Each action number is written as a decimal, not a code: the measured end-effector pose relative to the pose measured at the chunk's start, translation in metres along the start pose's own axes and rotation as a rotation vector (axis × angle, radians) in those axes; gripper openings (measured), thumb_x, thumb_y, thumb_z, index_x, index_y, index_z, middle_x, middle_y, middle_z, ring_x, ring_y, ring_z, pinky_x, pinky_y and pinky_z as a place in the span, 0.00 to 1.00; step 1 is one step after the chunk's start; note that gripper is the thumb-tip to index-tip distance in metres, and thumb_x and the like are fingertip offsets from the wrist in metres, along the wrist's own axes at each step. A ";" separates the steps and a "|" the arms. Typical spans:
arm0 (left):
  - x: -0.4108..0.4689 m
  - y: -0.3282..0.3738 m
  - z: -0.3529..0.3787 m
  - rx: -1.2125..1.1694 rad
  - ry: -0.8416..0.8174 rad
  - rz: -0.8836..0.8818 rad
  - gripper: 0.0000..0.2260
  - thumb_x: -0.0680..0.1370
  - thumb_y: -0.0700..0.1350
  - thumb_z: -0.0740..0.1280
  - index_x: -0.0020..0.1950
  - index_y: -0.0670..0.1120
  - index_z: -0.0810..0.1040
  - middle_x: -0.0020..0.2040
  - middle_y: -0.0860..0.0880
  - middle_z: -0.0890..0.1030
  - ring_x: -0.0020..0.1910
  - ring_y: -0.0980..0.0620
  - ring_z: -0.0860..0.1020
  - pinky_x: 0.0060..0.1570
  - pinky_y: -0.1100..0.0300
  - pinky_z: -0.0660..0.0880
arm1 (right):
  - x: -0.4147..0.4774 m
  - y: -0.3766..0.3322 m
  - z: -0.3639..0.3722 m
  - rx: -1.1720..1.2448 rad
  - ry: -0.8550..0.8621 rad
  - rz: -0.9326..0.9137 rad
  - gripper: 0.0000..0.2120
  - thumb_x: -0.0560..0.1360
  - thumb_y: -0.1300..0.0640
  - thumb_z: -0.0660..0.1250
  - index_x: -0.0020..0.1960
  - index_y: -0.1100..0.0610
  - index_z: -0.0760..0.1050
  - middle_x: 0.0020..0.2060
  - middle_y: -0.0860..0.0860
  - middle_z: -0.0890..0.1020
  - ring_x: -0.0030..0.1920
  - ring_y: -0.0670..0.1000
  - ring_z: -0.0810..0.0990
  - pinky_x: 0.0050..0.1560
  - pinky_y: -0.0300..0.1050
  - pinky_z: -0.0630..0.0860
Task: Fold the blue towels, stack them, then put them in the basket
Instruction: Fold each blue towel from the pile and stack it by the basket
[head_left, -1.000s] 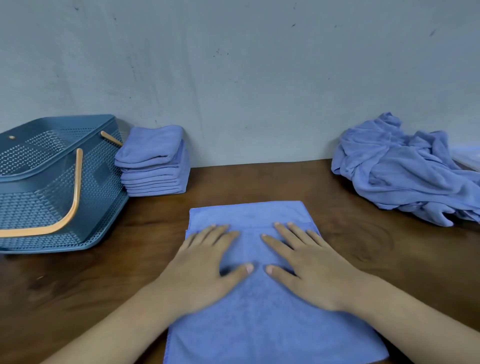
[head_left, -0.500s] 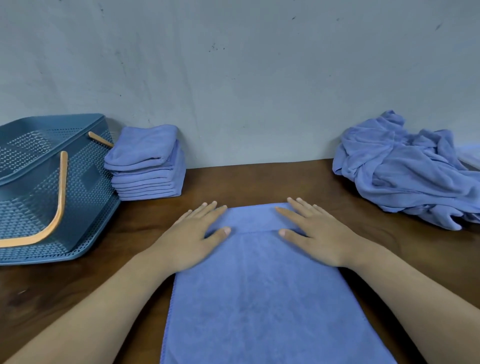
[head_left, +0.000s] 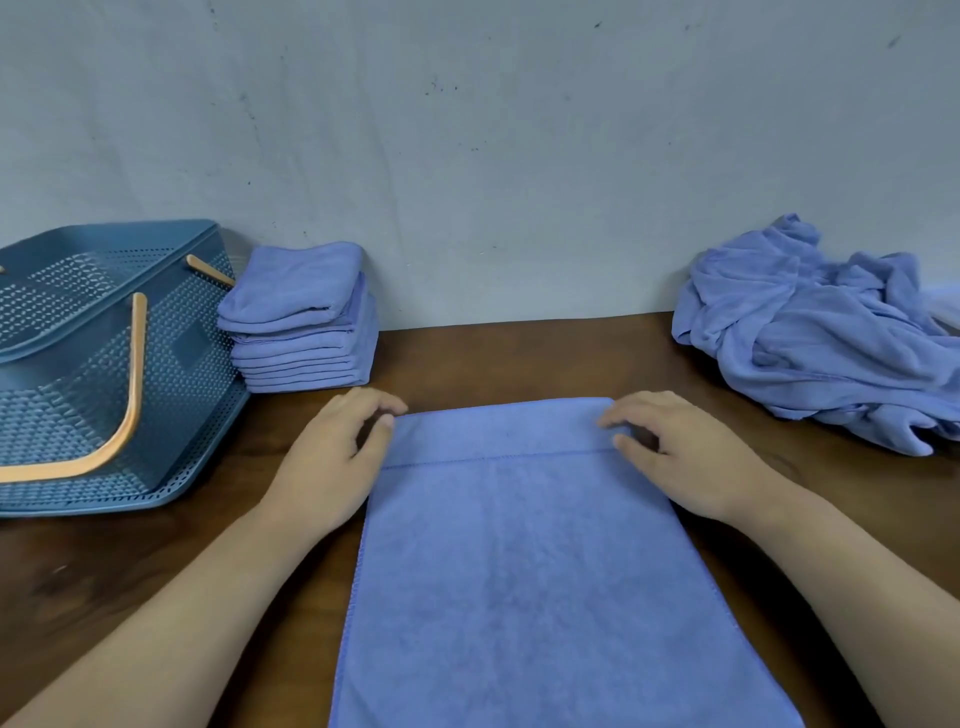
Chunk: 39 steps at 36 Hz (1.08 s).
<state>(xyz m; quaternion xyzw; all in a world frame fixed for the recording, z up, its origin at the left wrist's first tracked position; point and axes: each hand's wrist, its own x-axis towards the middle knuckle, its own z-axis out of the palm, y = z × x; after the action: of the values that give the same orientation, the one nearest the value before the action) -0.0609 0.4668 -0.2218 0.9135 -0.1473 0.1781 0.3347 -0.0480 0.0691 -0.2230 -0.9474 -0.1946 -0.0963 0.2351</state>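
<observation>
Left hand (head_left: 332, 460) and right hand (head_left: 688, 457) apparently pinch the towel (head_left: 519, 571) corners

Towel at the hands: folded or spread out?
Partly folded: the towel lies flat in layers, a stitched hem crossing it short of its far edge. The left hand and right hand pinch its far corners.

basket (head_left: 78, 364) far left, folded stack (head_left: 304, 317) beside it, flat towel (head_left: 524, 561) centre, unfolded heap (head_left: 831, 338) right

Bare forearms (head_left: 182, 623) lead to a left hand (head_left: 332, 457) and right hand (head_left: 685, 457), nails seemingly short.
</observation>
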 end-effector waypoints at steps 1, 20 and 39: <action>-0.005 -0.001 -0.003 0.007 -0.020 -0.002 0.09 0.85 0.44 0.64 0.57 0.58 0.80 0.54 0.61 0.81 0.59 0.55 0.78 0.58 0.52 0.77 | -0.004 0.002 -0.002 -0.007 0.007 0.017 0.10 0.81 0.53 0.68 0.59 0.41 0.82 0.55 0.32 0.80 0.57 0.40 0.75 0.58 0.46 0.77; -0.016 -0.012 -0.017 0.138 -0.251 -0.139 0.07 0.78 0.48 0.73 0.43 0.56 0.77 0.45 0.57 0.78 0.50 0.59 0.74 0.48 0.61 0.70 | -0.011 -0.003 -0.006 0.090 -0.049 0.205 0.07 0.76 0.54 0.73 0.43 0.44 0.78 0.42 0.43 0.80 0.45 0.41 0.77 0.43 0.40 0.70; -0.024 -0.005 -0.032 -0.086 -0.376 0.038 0.07 0.80 0.40 0.74 0.50 0.53 0.84 0.52 0.53 0.83 0.56 0.48 0.77 0.62 0.51 0.72 | -0.018 -0.003 -0.018 0.205 -0.119 0.082 0.18 0.77 0.66 0.71 0.44 0.43 0.85 0.47 0.42 0.82 0.42 0.49 0.79 0.48 0.41 0.76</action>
<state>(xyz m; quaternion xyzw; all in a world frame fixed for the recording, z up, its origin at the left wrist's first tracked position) -0.0876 0.4953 -0.2114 0.9125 -0.2323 0.0040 0.3367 -0.0672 0.0565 -0.2110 -0.9296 -0.1780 -0.0099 0.3225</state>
